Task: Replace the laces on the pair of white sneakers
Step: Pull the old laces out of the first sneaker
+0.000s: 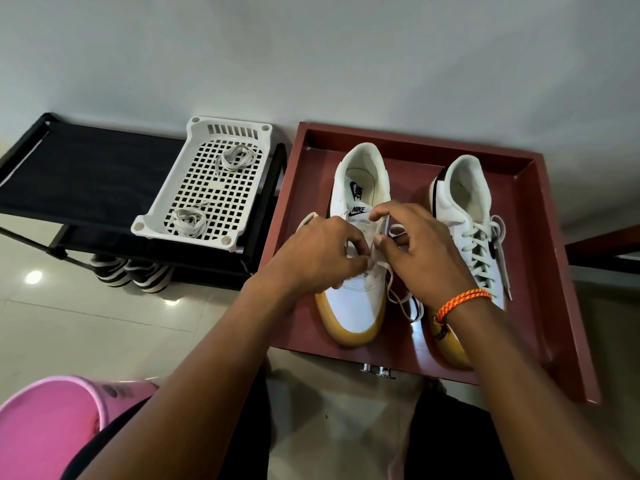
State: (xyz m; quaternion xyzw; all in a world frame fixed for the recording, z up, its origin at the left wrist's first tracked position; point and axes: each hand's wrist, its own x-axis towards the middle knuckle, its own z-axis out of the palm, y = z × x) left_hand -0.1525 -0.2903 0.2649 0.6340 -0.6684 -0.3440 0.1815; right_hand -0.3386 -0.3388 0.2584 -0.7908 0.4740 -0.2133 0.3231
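On a red tray (540,258), the left sneaker (356,296) is being worked by both hands — its lace (389,271) is being pinched by the left hand (322,251) and right hand (420,247). Slack is best being eased out evenly, eyelet by eyelet — never yanked.

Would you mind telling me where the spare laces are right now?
In the head view, two coiled laces lie in the white basket on the black rack, left of the red tray.

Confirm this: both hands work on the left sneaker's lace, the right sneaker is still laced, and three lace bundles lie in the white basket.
Wrong on the count: the head view shows two lace bundles in the basket, not three. The rest stands.
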